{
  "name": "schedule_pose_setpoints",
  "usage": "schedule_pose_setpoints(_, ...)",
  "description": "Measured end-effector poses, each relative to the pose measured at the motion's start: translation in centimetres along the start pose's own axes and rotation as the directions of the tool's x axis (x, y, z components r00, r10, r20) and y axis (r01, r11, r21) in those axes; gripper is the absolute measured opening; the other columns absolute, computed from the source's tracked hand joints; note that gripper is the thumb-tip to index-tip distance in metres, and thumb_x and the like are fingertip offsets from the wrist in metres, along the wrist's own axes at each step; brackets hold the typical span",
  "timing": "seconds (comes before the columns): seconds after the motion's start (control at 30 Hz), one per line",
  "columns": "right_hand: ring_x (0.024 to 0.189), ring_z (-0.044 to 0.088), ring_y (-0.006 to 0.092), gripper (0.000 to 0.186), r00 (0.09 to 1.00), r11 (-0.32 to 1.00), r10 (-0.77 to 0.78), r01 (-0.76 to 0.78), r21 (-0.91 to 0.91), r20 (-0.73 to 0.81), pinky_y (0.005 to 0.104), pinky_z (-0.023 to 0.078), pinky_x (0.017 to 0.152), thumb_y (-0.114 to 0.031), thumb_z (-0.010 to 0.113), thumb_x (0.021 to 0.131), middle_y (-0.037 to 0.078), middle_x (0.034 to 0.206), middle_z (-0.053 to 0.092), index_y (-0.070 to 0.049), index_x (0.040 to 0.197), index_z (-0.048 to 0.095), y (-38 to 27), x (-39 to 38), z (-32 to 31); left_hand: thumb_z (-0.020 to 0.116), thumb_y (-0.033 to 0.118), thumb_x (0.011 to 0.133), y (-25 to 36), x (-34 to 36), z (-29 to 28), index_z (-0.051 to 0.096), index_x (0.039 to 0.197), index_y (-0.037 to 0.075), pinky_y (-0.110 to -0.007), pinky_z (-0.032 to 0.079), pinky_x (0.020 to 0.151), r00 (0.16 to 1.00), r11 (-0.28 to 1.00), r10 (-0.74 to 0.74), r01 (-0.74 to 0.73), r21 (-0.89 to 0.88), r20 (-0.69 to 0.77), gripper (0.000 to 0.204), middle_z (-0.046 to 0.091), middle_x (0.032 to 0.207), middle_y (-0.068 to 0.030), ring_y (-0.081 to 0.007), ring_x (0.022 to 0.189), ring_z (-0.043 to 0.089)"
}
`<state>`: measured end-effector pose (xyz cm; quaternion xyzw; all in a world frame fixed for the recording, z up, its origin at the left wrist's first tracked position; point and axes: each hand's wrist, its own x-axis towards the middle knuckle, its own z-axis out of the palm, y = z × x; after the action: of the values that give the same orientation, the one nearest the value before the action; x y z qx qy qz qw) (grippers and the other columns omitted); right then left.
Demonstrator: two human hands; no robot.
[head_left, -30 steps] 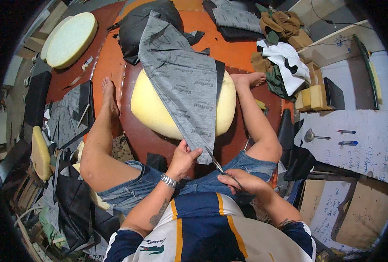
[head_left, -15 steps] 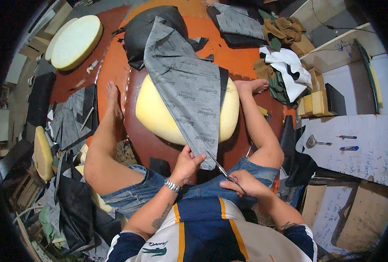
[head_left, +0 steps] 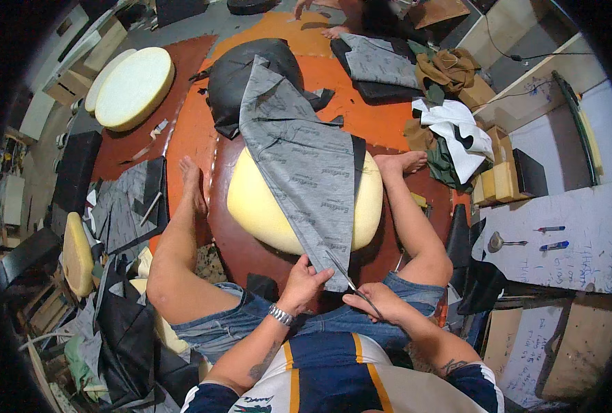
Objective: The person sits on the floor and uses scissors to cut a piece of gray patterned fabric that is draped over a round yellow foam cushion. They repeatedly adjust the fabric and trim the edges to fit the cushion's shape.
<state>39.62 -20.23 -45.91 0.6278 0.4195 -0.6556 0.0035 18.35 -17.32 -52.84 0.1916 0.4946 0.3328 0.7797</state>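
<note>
A long grey piece of printed fabric point(head_left: 306, 165) lies across a pale yellow foam cushion point(head_left: 265, 213) between my legs. Its narrow near end hangs over the cushion's front edge toward my lap. My left hand point(head_left: 304, 286), with a metal watch on the wrist, pinches the left edge of that end between thumb and fingers. My right hand point(head_left: 380, 303) has its fingers closed round the handles of a pair of scissors point(head_left: 351, 283). The blades point up and left at the fabric's near end, just right of my left hand. Whether they have cut into it is unclear.
A black stuffed cover point(head_left: 254, 82) sits beyond the cushion. Round foam pads point(head_left: 135, 89) lie at far left, fabric scraps point(head_left: 123, 196) nearer. On the right are white and green cloth point(head_left: 457, 131) and a white board point(head_left: 526, 255) with pens. Another person's hand and foot show at the top.
The whole view has shifted, so things sit lower and slightly right in the picture. Both hands keep their holds on the fabric and scissors. More of another person shows at the top.
</note>
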Motion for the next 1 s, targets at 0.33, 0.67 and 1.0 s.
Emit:
schedule_pose_setpoints(0.33,0.046,0.052,0.0133,0.061,0.997,0.996,-0.072,0.073,-0.043,0.025,0.0311,0.039,0.045,-0.060,0.073,0.088,0.002,0.054,0.052,-0.006,0.067,0.056,-0.4,1.9,-0.1,0.070,-0.002,0.093,-0.6,0.5,-0.7,0.050,0.132,0.000,-0.031,0.056,0.092,0.999,0.999,0.000,-0.001,0.035,0.039,0.044,0.072,0.116,-0.0101,-0.0156,0.104,0.069)
schedule_pose_setpoints(0.67,0.045,0.055,0.0136,0.058,0.992,0.986,-0.111,0.102,-0.131,-0.059,0.0319,0.043,0.043,-0.058,0.077,0.086,0.004,0.054,0.055,-0.003,0.071,0.062,-0.5,1.3,0.3,0.067,0.010,0.098,0.5,0.1,-0.4,0.057,0.126,0.000,-0.030,0.057,0.076,1.000,0.996,-0.022,0.022,0.088,0.002,0.031,0.073,0.103,-0.0062,-0.0133,0.087,0.069)
schedule_pose_setpoints(1.0,0.048,0.053,0.0123,0.060,0.995,0.990,-0.099,0.097,-0.101,-0.012,0.0314,0.039,0.045,-0.061,0.073,0.087,0.003,0.056,0.055,-0.004,0.075,0.066,-1.5,3.6,0.1,0.051,0.030,0.109,-0.1,2.2,-1.6,0.067,0.106,0.000,-0.031,0.055,0.060,0.996,0.979,-0.077,0.083,0.185,-0.038,0.034,0.073,0.089,-0.0070,-0.0144,0.069,0.067)
